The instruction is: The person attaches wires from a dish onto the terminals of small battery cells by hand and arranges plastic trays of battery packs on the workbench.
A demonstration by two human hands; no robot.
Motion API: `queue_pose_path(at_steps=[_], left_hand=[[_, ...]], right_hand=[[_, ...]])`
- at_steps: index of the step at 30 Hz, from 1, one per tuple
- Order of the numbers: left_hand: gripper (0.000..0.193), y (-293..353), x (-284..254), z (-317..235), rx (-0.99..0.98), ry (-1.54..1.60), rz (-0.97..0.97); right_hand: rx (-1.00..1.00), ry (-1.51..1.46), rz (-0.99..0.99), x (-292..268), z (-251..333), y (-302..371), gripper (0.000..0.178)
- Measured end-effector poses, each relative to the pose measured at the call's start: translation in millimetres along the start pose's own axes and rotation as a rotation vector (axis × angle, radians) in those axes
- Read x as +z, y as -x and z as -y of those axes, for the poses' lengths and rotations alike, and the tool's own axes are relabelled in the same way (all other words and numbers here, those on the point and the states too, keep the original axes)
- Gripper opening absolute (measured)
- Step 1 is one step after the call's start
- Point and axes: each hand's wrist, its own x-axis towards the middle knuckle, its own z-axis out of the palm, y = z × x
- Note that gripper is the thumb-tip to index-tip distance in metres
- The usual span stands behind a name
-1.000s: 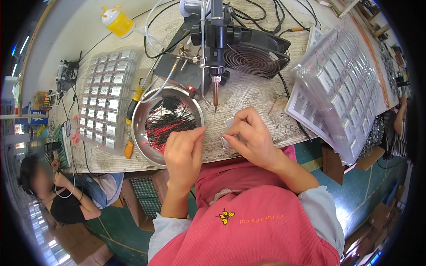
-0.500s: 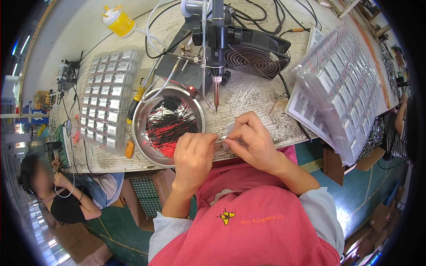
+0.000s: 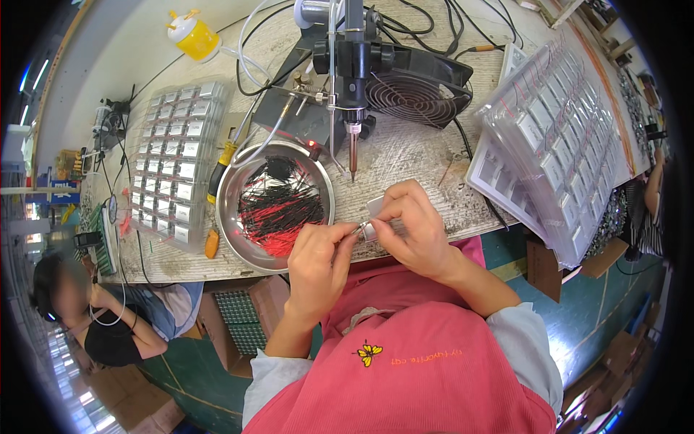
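Observation:
In front of my body, at the bench's near edge, both hands meet fingertip to fingertip. My right hand (image 3: 416,230) pinches a small flat silvery rectangular piece (image 3: 374,208), partly hidden by the fingers. My left hand (image 3: 318,257) is closed, thumb and forefinger pinched at a tiny shiny bit beside that piece; what it is I cannot make out. Just above the hands, a soldering iron (image 3: 353,148) points straight down from its stand. Left of my left hand stands a round metal bowl (image 3: 330,189) of cut red and black wires (image 3: 280,205).
Left lies a clear tray (image 3: 223,98) of silvery pieces; right are stacked trays (image 3: 578,145) with wired pieces. A black fan (image 3: 419,90), a yellow-handled screwdriver (image 3: 218,173) and a yellow-and-white bottle (image 3: 195,37) lie around the bench (image 3: 426,170). A co-worker (image 3: 108,311) sits at left.
My left fingers have shifted slightly right and down, with thumb and forefinger now showing more plainly at the tiny bit. My right hand has barely moved and keeps its pinch.

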Motion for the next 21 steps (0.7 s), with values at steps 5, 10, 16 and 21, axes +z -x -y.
queue_pose_path(at_steps=[5,10,16,21], left_hand=[[0.019,0.8,1.5,1.0,0.058,0.010,0.000],[0.021,-3.8,-1.1,-1.5,-0.015,-0.046,0.036],[0.019,-11.0,-4.3,7.8,0.062,-0.068,-0.063],[0.014,-16.9,-9.1,11.9,0.056,-0.099,-0.117]], right_hand=[[-0.046,0.012,-0.044,-0.2,0.5,-3.5,0.019],[-0.028,-0.015,-0.067,-1.3,2.6,-6.7,0.019],[-0.026,-0.019,-0.075,1.0,0.3,-8.3,0.019],[-0.021,-0.017,-0.075,2.5,-0.6,-11.1,0.019]])
